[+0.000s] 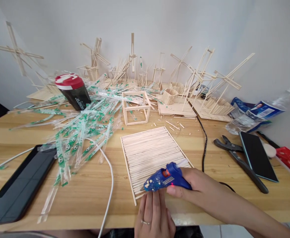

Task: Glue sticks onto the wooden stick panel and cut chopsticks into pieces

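Note:
A flat panel of wooden sticks [150, 152] lies on the wooden table [90, 195] near its front edge. My right hand [197, 185] is closed round a blue glue gun [165, 177], whose nozzle points left at the panel's near corner. My left hand [155, 215] lies flat with fingers stretched out just below the nozzle, fingertips at the panel's front edge. A ring shows on one finger. A cube frame of sticks [136, 107] stands beyond the panel.
A heap of green-printed plastic wrappers [85, 129] spreads on the left, beside a red-lidded black cup [72, 91]. Stick models [204, 82] line the wall. A tablet [18, 188], white cable [109, 185], pliers [239, 158], phone [258, 155] and black cord [205, 142] lie around.

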{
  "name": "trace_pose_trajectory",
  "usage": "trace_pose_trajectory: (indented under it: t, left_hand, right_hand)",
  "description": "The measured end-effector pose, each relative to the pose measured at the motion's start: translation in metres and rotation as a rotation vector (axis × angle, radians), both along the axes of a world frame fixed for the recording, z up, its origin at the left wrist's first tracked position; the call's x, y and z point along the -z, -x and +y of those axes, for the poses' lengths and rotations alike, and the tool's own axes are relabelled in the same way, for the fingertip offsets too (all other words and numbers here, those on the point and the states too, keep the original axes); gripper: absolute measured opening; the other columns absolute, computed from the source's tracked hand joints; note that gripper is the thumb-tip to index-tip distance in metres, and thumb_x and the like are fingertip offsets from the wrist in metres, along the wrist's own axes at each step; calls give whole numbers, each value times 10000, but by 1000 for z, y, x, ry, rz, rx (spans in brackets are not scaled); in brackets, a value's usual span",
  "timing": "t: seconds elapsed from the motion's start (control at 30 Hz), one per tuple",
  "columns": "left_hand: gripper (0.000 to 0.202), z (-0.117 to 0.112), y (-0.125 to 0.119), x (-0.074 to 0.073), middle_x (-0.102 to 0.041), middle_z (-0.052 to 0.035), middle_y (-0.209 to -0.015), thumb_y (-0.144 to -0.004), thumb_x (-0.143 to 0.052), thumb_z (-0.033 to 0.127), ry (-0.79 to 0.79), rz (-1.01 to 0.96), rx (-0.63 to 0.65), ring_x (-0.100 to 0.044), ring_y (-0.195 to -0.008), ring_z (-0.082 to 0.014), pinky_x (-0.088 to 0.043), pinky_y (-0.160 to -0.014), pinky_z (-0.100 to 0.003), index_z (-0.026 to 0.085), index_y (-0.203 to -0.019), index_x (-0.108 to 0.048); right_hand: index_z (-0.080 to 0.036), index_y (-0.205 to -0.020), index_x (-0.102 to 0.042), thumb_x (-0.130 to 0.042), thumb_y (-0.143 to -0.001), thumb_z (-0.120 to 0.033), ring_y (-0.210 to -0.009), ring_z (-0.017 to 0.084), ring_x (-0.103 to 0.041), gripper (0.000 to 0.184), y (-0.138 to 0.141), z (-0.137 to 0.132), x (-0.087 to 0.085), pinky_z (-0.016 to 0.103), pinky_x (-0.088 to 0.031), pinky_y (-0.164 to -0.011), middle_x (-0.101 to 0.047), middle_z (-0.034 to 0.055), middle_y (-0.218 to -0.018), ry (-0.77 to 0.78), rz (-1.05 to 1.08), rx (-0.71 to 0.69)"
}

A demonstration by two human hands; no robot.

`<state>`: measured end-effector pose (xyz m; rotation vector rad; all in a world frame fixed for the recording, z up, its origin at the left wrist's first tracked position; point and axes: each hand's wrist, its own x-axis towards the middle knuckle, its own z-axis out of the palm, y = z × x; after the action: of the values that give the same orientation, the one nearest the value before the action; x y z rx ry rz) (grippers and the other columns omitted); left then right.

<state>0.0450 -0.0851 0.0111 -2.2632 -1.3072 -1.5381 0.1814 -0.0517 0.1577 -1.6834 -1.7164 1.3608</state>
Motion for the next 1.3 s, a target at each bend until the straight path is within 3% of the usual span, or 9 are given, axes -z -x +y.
trace_pose_trajectory:
  t: [0.17,0.27,0.47,0.6,0.73,0.87,1.1,1.3]
  left_hand:
    - [333,-1,1,5,-697,-126,-952,-788,-443,48,0,-10,-8,-611,-1022,-227,-402,-1014,-359,64,-1066,-626]
    - [370,-2,2,6,-701,-120,-957,-790,-442,59,12,-8,-4,-620,-1014,-219,-398,-1020,-349,71,-1118,-612]
    - [427,3,3,-2,-702,-114,-988,-783,-420,55,-15,42,11,-604,-1022,-205,-377,-1029,-326,57,-1174,-592]
    - [357,5,3,-6,-701,-94,-972,-789,-412,46,-13,29,-22,-594,-994,-196,-359,-1037,-321,72,-1053,-651]
    - [305,5,10,-4,-684,-108,-978,-787,-450,60,-50,129,1,-582,-963,-197,-361,-1034,-330,57,-994,-674]
    - [301,8,21,-2,-669,-116,-1002,-767,-486,83,-115,288,44,-576,-961,-196,-345,-1060,-345,44,-996,-678]
    - [355,15,23,-7,-687,-104,-985,-740,-456,98,-149,341,54,-588,-962,-224,-354,-1054,-367,75,-1015,-680]
    - [329,16,22,-14,-677,-105,-943,-738,-438,97,-160,328,63,-585,-927,-217,-343,-1051,-355,87,-951,-689]
  right_hand:
    - [-268,-991,-709,-562,-889,-357,-924,192,-642,199,12,7,-1,268,-459,-837,-727,-23,-991,-26,5,-58]
    - [-241,-972,-711,-552,-885,-414,-918,209,-645,251,10,6,-1,286,-467,-843,-730,3,-976,-19,-21,-43]
    - [-215,-944,-709,-530,-864,-516,-925,252,-648,359,-17,-7,4,321,-486,-849,-737,28,-944,-14,-169,69]
    - [-237,-868,-721,-562,-844,-512,-919,256,-655,319,-39,-20,3,293,-495,-833,-741,-10,-935,-19,-225,154]
    - [-261,-985,-728,-584,-823,-524,-939,267,-652,342,-54,-34,3,311,-498,-869,-741,-8,-988,-47,-252,266]
    - [-267,-1005,-739,-603,-784,-563,-919,279,-663,393,-57,-45,3,330,-526,-850,-752,17,-941,-78,-286,365]
    - [-251,-874,-758,-593,-715,-669,-966,310,-656,477,-57,-58,10,405,-505,-929,-751,64,-961,-50,-310,513]
    - [-213,-945,-736,-554,-758,-661,-952,309,-648,518,-57,-64,17,426,-508,-901,-737,80,-987,2,-328,466]
